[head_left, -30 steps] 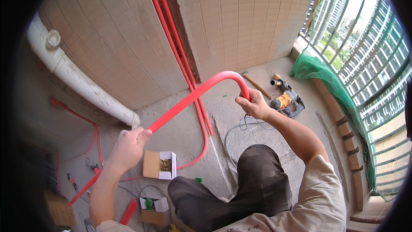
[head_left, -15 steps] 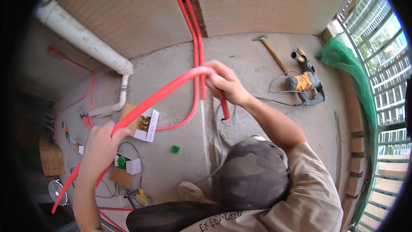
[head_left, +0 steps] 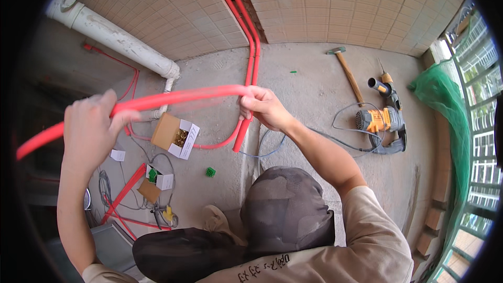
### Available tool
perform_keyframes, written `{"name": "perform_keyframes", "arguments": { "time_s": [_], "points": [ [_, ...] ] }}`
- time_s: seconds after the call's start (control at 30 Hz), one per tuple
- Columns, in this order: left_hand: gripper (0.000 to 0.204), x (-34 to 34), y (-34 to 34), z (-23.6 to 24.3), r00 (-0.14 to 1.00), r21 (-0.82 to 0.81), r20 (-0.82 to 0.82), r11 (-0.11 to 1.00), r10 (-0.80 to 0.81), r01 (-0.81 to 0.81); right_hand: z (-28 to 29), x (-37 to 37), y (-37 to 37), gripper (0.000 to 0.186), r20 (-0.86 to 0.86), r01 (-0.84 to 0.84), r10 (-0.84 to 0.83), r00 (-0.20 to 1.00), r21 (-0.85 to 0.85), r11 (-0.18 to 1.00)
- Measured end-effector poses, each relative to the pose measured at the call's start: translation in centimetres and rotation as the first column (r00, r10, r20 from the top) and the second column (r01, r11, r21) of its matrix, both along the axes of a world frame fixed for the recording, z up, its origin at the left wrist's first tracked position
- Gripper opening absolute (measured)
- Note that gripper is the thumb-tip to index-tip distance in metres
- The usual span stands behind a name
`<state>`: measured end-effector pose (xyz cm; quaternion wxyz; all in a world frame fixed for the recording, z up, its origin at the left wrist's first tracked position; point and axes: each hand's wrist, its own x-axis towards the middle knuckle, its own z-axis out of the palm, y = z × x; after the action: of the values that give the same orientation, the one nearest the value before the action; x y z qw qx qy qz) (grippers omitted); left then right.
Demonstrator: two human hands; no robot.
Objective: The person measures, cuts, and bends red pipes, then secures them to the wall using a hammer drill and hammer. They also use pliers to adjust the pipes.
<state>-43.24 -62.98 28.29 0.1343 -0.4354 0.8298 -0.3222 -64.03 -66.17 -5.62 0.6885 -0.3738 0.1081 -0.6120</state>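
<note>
A bent red plastic conduit pipe (head_left: 181, 97) is held up across the view in both my hands. My left hand (head_left: 90, 128) is closed around its left stretch, which runs on past the hand to the left. My right hand (head_left: 266, 108) grips it at the bend, and its short end (head_left: 241, 139) points down below that hand. Behind the right hand, two fixed red pipes (head_left: 253, 57) come down the wall onto the concrete floor. One of them curves left to a box of brass-coloured parts (head_left: 181, 138).
A green-headed hammer (head_left: 348, 76) and an orange-and-grey corded power drill (head_left: 382, 121) lie right. A white drain pipe (head_left: 126, 46) slants along the left wall. Below are a green plastic block (head_left: 210, 172), an opened box (head_left: 164, 180) and cables. Green netting (head_left: 443, 97) hangs by the railing.
My left hand has moved left and up, bringing the pipe nearer level. The short end has swung left under my right hand. The view has shifted slightly.
</note>
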Motion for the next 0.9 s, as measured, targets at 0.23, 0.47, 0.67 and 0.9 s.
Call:
{"name": "perform_keyframes", "arguments": {
  "time_s": [0.23, 0.47, 0.67, 0.9],
  "points": [
    [0.046, 0.2, 0.0, -2.0, 0.574, -0.335, -0.561, 0.798, -0.596, 0.501, 1.5, -3.3, -1.0, 0.038, 0.391, -0.202, 0.092, 0.916, 0.252, 0.946],
    [0.030, -10.6, -7.0, -12.6, 0.029, 0.284, -0.842, 0.397, 0.538, 0.873, 3.6, -1.5, 1.7, 0.035, 0.226, -0.297, 0.216, 0.950, 0.440, 0.847],
    [0.053, -15.9, -10.8, -15.5, 0.044, 0.203, -0.966, 0.644, 0.255, 0.737, 1.4, -8.0, 5.2, 0.035, -0.171, -0.171, 0.331, 0.928, 0.594, 0.786],
    [0.054, -18.3, -11.6, -21.0, 0.163, 0.220, -0.975, 0.568, 0.150, 0.793, -1.7, -8.3, 5.1, 0.037, -0.285, -0.039, 0.326, 0.901, 0.697, 0.716]
  ]
}}
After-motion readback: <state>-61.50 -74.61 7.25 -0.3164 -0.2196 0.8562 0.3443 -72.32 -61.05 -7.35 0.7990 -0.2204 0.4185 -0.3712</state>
